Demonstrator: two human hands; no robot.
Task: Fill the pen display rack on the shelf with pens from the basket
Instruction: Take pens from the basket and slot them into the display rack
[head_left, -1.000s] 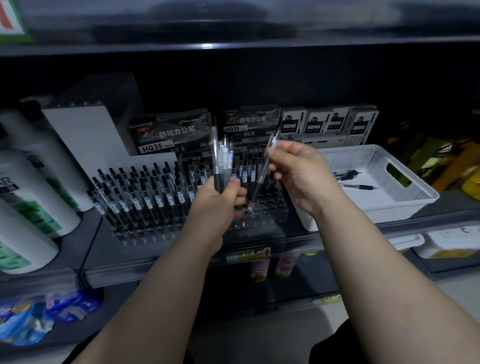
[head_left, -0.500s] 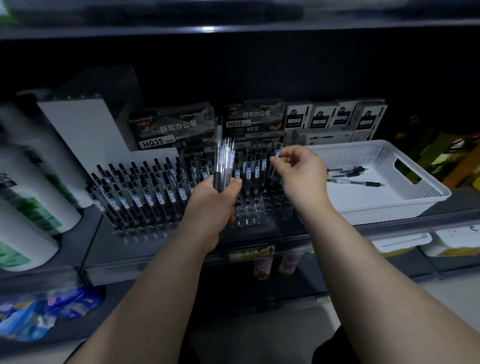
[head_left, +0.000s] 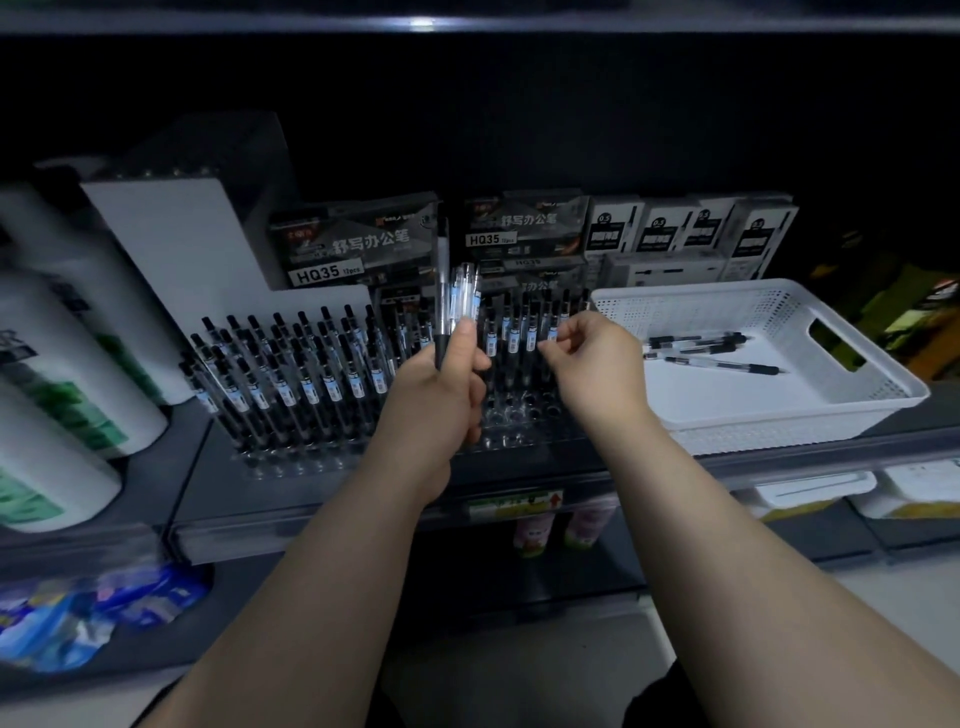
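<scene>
Lowering, my right fingers (head_left: 560, 347) are pinching a pen (head_left: 552, 326) into the rack (head_left: 519, 415). Left fingers (head_left: 464, 340) are gripping spare pens (head_left: 457, 296).

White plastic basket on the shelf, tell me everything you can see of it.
The white perforated plastic basket is shallow and rectangular, with a cut-out handle in its right end. It sits flat on the dark shelf, right of the clear pen rack. A few clear black-gripped pens lie loose inside.
</scene>
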